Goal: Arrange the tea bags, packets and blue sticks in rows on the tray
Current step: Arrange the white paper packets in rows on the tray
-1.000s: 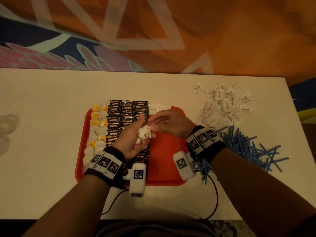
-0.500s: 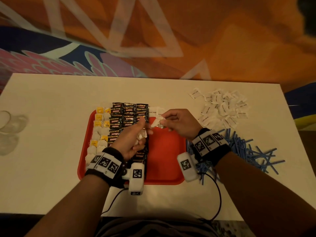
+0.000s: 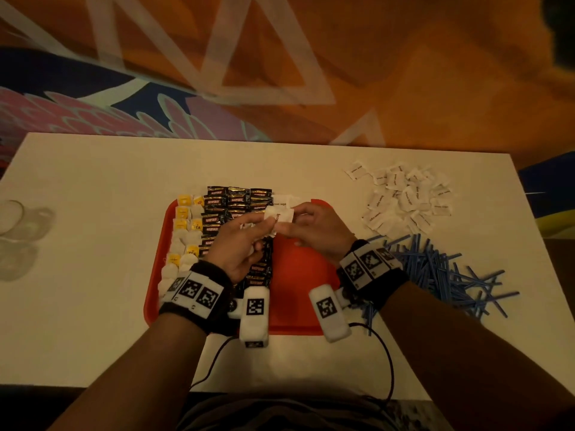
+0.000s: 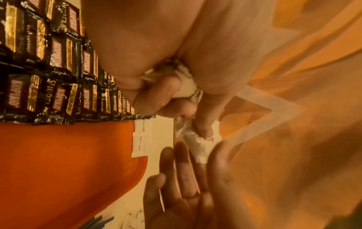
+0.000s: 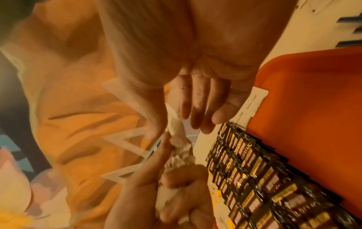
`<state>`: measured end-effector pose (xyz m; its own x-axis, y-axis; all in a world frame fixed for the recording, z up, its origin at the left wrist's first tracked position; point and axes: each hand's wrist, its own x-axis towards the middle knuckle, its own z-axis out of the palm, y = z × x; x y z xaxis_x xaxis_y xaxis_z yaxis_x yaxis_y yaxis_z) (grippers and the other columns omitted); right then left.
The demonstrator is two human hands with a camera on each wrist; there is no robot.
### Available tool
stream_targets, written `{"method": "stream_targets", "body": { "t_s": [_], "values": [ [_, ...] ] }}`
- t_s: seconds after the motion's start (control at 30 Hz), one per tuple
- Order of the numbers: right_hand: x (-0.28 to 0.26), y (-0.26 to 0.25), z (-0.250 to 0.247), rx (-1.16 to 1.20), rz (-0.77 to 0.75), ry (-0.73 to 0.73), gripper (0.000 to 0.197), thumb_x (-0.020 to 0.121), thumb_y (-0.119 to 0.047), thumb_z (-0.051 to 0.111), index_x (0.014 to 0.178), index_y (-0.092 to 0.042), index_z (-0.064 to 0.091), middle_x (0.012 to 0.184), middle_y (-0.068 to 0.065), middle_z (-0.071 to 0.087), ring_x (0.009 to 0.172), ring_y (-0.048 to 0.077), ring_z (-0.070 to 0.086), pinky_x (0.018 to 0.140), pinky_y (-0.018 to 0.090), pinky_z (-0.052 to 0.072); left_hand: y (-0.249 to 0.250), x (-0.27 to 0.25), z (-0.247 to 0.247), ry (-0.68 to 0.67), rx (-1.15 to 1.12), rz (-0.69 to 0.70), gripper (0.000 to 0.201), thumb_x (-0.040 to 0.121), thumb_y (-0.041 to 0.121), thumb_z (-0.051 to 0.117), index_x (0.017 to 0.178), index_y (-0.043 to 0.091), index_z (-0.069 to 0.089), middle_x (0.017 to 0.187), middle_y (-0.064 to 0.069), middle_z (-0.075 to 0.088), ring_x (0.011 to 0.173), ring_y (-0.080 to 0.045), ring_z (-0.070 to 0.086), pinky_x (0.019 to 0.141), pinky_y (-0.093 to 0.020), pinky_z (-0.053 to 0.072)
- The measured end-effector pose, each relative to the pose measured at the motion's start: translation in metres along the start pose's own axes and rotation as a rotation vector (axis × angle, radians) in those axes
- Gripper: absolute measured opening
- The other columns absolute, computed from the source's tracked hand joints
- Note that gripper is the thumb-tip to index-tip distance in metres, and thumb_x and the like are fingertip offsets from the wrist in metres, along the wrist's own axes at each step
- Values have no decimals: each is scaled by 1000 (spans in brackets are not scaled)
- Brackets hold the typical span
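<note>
A red tray (image 3: pixel 295 300) holds yellow-tagged tea bags (image 3: pixel 183 225) in its left columns and black Kopiko packets (image 3: pixel 236 197) in rows beside them. Two white sugar packets (image 3: pixel 283 201) lie at the tray's far edge, right of the black rows. Above the tray my left hand (image 3: pixel 266 228) grips a crumpled bundle of white packets (image 4: pixel 186 88). My right hand (image 3: pixel 291 223) pinches one white packet (image 3: pixel 281 216) at the bundle's end, between thumb and fingers (image 4: pixel 182 170). The tray's right half (image 5: pixel 313 100) is bare red.
Loose white packets (image 3: pixel 404 197) lie piled at the table's back right. A heap of blue sticks (image 3: pixel 435 269) lies just right of the tray. Clear glasses (image 3: pixel 15 225) stand at the left edge. A black cable (image 3: pixel 385 362) loops near the front edge.
Half a second ago my right hand was at the tray's far edge with a white packet. It has come back to the left hand's bundle and pinches another one.
</note>
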<state>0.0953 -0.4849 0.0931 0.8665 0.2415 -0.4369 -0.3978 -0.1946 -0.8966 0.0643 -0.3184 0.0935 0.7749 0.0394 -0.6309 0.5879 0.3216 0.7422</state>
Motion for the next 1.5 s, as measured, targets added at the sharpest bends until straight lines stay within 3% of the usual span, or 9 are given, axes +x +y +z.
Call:
{"method": "stream_targets", "body": {
  "t_s": [0.17, 0.3, 0.43, 0.57, 0.73, 0.87, 1.1, 1.33, 1.5],
  "values": [
    [2, 1, 6, 19, -35, 60, 17, 79, 0, 76, 83, -15, 67, 78, 6, 69, 67, 14, 62, 63, 25, 52, -3, 3, -4, -54, -79, -71, 6, 91, 10, 66, 93, 15, 62, 72, 1, 59, 44, -6, 40, 31, -17, 25],
    [3, -3, 5, 125, -35, 127, 18, 81, 6, 70, 85, -11, 70, 79, 3, 68, 67, 11, 62, 59, 20, 51, -5, 5, -10, -76, -100, -98, 15, 93, 6, 62, 105, 14, 65, 85, -3, 62, 44, -7, 40, 31, -17, 24],
    [5, 1, 8, 129, -44, 242, 13, 84, -4, 71, 84, -17, 71, 79, 1, 70, 63, 7, 59, 57, 21, 46, -6, 4, -9, -93, -120, -98, 19, 93, 6, 61, 110, 14, 65, 88, -3, 62, 44, -6, 40, 31, -17, 25],
    [2, 5, 15, 180, 46, 40, 15, 82, -15, 76, 95, -15, 69, 91, 0, 73, 79, 8, 65, 66, 25, 51, -6, 2, -8, -79, -156, -82, 14, 95, 7, 60, 107, 13, 64, 75, 1, 59, 44, -5, 40, 31, -17, 25],
    [5, 5, 9, 106, -25, 108, 16, 80, -2, 76, 79, -15, 67, 68, -1, 69, 55, 6, 62, 53, 19, 50, -7, 3, -10, 5, -10, -59, 9, 91, 7, 65, 94, 15, 62, 76, 0, 58, 45, -8, 41, 32, -19, 26],
    [7, 8, 7, -23, -67, 96, 17, 81, -6, 76, 77, -21, 68, 60, -6, 68, 53, 5, 62, 54, 15, 47, -6, 4, -7, 91, 70, 35, 14, 92, 30, 69, 95, 17, 67, 70, 5, 60, 46, -9, 43, 36, -19, 29],
    [11, 24, 12, -58, -3, 34, 11, 83, -23, 75, 92, -17, 72, 79, 4, 73, 64, 7, 65, 55, 18, 50, -9, 11, -3, 183, 197, 215, 12, 93, 27, 69, 90, 16, 72, 53, 10, 57, 42, -9, 40, 37, -20, 30],
    [45, 49, -9, -265, 85, 239, 22, 88, -30, 70, 103, -14, 73, 69, -8, 70, 55, -5, 59, 56, 12, 47, -7, 21, -15, 278, 201, 119, 27, 93, 38, 67, 90, 12, 72, 74, 0, 61, 47, -10, 42, 42, -22, 30],
    [85, 68, -15, -374, 210, 336, 24, 89, -29, 69, 103, -11, 73, 87, -1, 74, 78, 9, 60, 68, 17, 44, -7, 25, -37, 299, 249, 60, 22, 94, 37, 65, 95, 17, 73, 84, 1, 67, 52, -7, 47, 43, -20, 35]
  ]
}}
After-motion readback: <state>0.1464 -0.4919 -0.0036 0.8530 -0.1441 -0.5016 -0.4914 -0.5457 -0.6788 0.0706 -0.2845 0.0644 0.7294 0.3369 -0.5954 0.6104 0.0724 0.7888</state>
